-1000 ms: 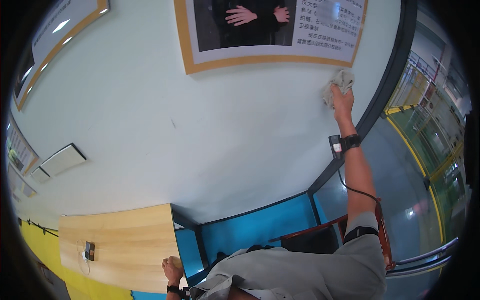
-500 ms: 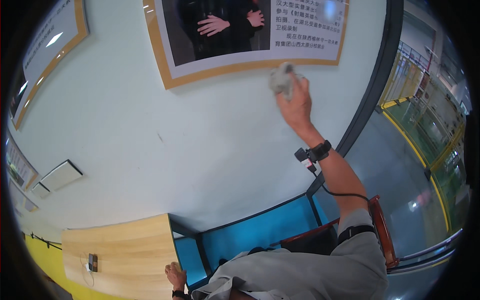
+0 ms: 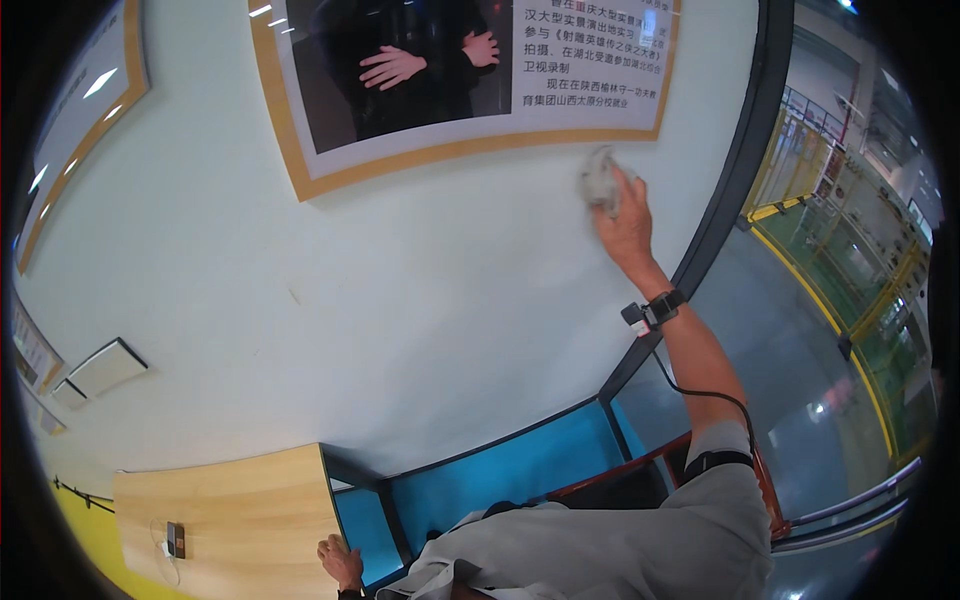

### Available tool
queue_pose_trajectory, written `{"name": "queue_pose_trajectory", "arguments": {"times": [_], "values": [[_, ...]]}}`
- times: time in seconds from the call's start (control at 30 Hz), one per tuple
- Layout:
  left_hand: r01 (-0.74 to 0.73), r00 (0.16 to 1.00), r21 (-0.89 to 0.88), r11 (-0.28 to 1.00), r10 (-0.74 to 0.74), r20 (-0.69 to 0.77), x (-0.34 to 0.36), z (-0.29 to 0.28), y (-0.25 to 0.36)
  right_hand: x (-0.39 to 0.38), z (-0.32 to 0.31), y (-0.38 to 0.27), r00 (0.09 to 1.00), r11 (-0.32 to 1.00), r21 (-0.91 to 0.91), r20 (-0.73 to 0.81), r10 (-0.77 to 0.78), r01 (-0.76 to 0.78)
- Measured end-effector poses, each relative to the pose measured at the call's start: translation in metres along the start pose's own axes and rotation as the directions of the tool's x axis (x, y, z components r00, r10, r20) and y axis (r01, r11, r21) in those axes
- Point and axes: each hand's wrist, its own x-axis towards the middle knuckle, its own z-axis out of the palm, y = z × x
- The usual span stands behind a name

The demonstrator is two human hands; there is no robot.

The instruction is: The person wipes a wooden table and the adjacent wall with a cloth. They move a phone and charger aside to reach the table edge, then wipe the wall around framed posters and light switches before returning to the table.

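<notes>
A crumpled grey-white cloth [image 3: 600, 182] is bunched under the fingers of my right hand [image 3: 629, 230], closed on it. The cloth lies against the white wall [image 3: 430, 260], just below the lower right part of a gold-framed poster [image 3: 575, 137]. My right arm reaches up and carries a black wrist strap [image 3: 664, 306] with a small box and a cable. Low down, my left hand [image 3: 341, 563] rests at the right edge of the light wooden table [image 3: 240, 500], fingers apart and holding nothing.
A small dark box [image 3: 176, 540] with a white cable lies on the table. A red-framed chair [image 3: 765, 490] stands close by my right side. A dark post [image 3: 722, 215] edges the wall; yellow fencing [image 3: 790, 165] lies beyond. A second framed poster [image 3: 120, 105] hangs at the left.
My right hand has slid the cloth rightward and slightly down along the wall, away from the frame's bottom edge. The whole view has shifted a little; my left hand stays at the table edge.
</notes>
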Motion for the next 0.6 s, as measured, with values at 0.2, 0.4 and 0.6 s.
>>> {"name": "queue_pose_trajectory", "arguments": {"times": [0.2, 0.4, 0.6], "values": [[-0.029, 0.989, 0.0, 1.0, 0.028, -0.144, -0.001, -0.002, 0.009, 0.024, -0.019, 0.094, 0.935, 0.936, -0.005, -0.062, 0.35, -0.351], [-0.06, 0.986, -0.004, 0.998, 0.058, -0.153, 0.008, 0.009, 0.02, 0.068, -0.05, 0.177, 0.823, 0.82, 0.237, -0.119, 0.556, -0.52], [-0.068, 0.992, 0.006, 0.998, 0.068, -0.103, 0.016, 0.012, 0.004, 0.149, -0.084, 0.158, 0.772, 0.712, 0.402, -0.021, 0.636, -0.576]]}}
